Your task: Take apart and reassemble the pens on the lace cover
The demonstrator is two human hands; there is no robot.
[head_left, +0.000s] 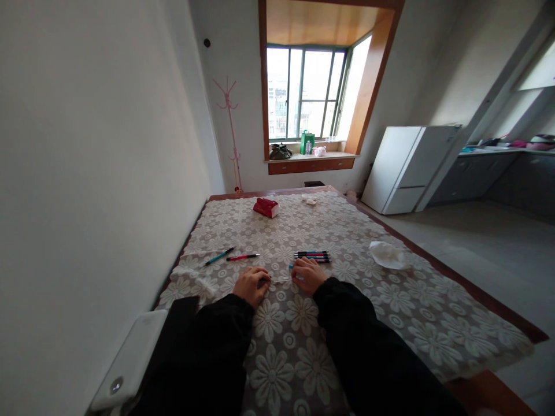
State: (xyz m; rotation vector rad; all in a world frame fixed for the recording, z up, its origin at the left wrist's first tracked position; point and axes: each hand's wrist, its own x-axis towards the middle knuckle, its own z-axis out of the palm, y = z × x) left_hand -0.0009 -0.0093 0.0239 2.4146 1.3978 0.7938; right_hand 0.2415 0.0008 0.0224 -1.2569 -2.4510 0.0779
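On a worktop covered by a lace cloth with white flowers, two hands in black sleeves rest near the front edge. At far left a blue pen lies slanted, and just to its right a red pen lies almost level, both ahead of the left hand. That hand is curled, fingers closed on one end of a thin pale stick-like piece, too small to identify. The piece spans the short gap between the hands. The right hand pinches its other end, fingers bent, with something light blue showing at the fingertips. Just beyond this hand a tight row of dark pens lies side by side. Farther right sits a crumpled white tissue. Toward the far edge of the cloth rests a red pouch.
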